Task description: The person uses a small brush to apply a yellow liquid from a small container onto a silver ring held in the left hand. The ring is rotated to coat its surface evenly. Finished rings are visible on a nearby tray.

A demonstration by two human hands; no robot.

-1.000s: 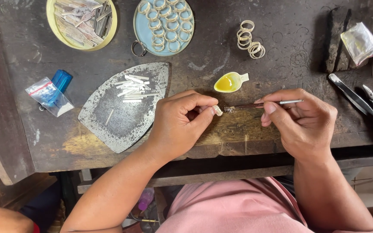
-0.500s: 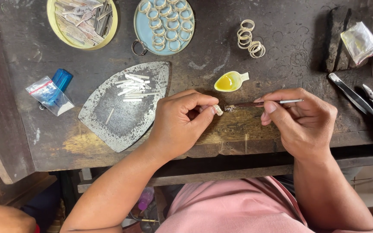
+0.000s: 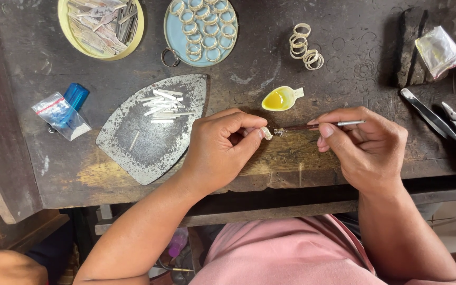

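At frame centre the left hand (image 3: 220, 150) pinches a small pale piece (image 3: 266, 133) while the right hand (image 3: 368, 148) grips a thin brush (image 3: 320, 125); a slip risks tipping the nearby yellow dish (image 3: 281, 98).

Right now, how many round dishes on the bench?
2: a yellow dish of metal strips at top left, and a blue dish of rings beside it on the right. Neither hand touches them.

Small pale ring (image 3: 266, 133), thin brush (image 3: 317, 126)
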